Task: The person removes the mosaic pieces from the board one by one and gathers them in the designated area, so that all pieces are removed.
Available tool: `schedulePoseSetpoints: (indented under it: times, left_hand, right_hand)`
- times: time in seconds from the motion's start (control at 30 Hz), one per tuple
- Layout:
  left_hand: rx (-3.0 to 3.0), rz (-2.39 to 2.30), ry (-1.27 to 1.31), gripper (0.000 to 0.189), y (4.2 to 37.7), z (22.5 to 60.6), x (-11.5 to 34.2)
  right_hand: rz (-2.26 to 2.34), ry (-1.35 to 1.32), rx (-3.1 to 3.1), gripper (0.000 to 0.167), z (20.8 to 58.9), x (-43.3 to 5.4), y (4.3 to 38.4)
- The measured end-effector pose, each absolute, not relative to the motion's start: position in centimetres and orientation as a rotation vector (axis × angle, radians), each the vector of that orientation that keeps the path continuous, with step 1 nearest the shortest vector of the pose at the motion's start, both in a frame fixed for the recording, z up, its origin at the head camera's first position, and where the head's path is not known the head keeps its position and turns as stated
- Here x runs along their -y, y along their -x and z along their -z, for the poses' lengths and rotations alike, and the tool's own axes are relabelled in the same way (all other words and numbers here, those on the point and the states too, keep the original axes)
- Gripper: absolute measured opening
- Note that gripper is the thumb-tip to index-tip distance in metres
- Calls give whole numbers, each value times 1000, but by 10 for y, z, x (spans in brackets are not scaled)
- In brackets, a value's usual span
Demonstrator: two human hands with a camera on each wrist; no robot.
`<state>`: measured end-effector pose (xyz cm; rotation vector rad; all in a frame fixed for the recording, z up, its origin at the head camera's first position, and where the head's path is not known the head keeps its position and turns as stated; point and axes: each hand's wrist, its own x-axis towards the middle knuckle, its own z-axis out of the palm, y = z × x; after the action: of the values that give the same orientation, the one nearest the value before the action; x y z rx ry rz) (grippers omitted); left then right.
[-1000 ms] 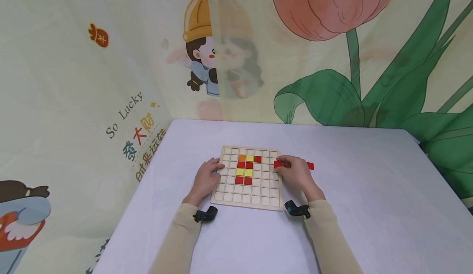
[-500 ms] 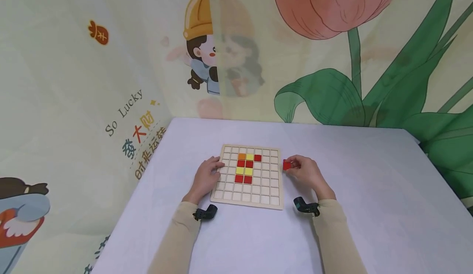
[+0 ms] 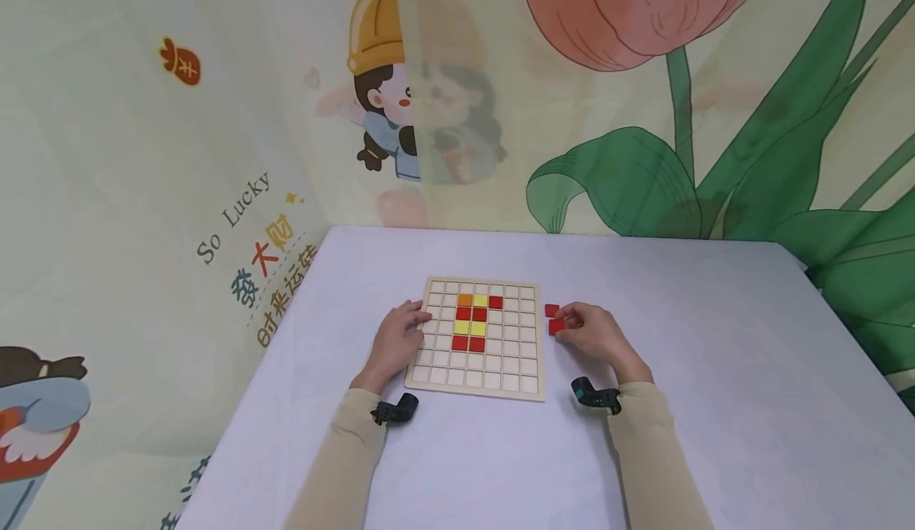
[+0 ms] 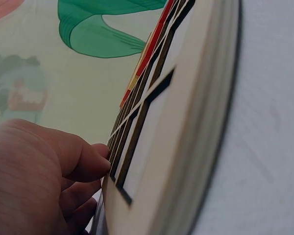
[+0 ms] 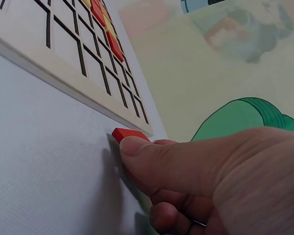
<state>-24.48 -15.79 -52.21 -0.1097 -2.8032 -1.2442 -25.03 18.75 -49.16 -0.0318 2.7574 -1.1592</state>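
Observation:
A wooden grid board [image 3: 511,363] lies on the table, with orange, yellow and red square tiles set in its upper middle cells. My left hand [image 3: 395,339] rests at the board's left rim, its fingertips overlapping the frame. In the left wrist view, the thumb [image 4: 90,159] touches the board's corner area. Just right of the board, my right hand [image 3: 596,338] pinches a red tile [image 3: 556,326] between thumb and finger, close over the table. Another red tile [image 3: 552,310] lies right behind it. The right wrist view shows the held tile [image 5: 130,134] mostly covered by the thumb.
A white cloth covers the table [image 3: 729,371]. Printed curtains [image 3: 465,212] hang behind it and on the left. A small black device [image 3: 395,409] is strapped on the left wrist, another device [image 3: 595,396] on the right.
My right hand has drawn back to the right, from over the board's right rim to beside it, with red tile in its fingers. A second red tile now shows behind. The left hand stays put.

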Motion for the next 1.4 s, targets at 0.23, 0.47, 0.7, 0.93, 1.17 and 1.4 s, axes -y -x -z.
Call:
schedulePoseSetpoints:
  times: [0.23, 0.47, 0.7, 0.93, 1.17, 1.4]
  left_hand:
    - [2807, 1252, 120, 34, 245, 521, 159]
    - [2809, 1243, 125, 33, 245, 521, 159]
    - [2805, 1240, 133, 33, 246, 521, 159]
    - [2805, 1242, 130, 33, 246, 523, 159]
    - [2814, 1239, 108, 33, 246, 523, 159]
    - [2814, 1249, 109, 33, 246, 521, 159]
  right_hand:
    - [1145, 6, -2766, 27, 493, -185, 251]
    - [1111, 11, -2788, 26, 493, -183, 250]
    - [1071, 23, -2809, 25, 494, -183, 250]
    - [1050, 24, -2818, 23, 495, -183, 250]
    - [1034, -13, -2813, 25, 497, -181, 251]
    - [1033, -21, -2814, 25, 496, -180, 251]
